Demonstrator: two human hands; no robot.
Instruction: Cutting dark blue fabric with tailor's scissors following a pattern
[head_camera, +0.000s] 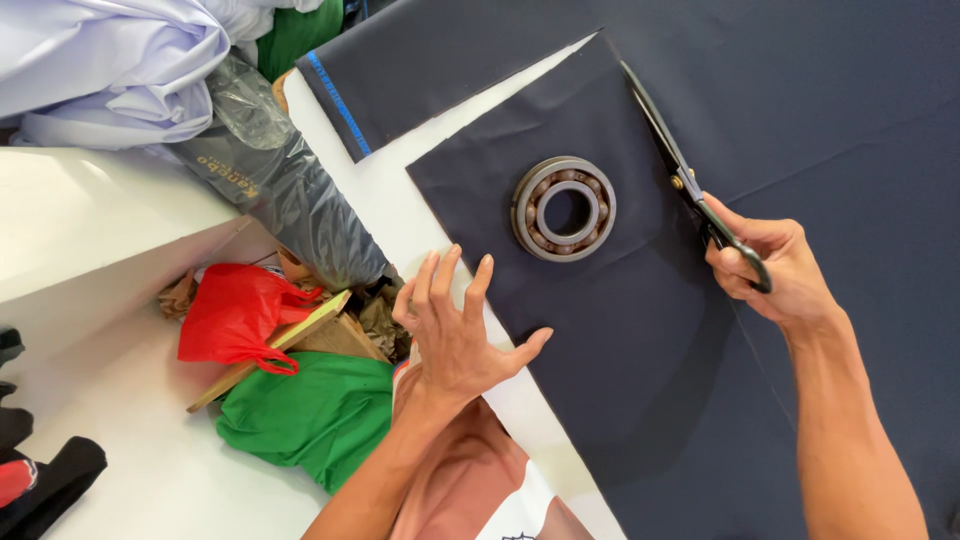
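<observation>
Right hand (775, 270) gripped black steel scissors (680, 175), cutting limp dark navy cloth (640, 330); left hand (455, 325) splayed open at cloth edge. Heavy steel bearing ring (564, 208) weighted it.

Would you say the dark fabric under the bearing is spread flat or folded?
Spread flat: the dark fabric lies smooth under the bearing.

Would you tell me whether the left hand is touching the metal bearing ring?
Apart. The head view shows bare dark cloth between the left hand and the bearing ring.
</observation>
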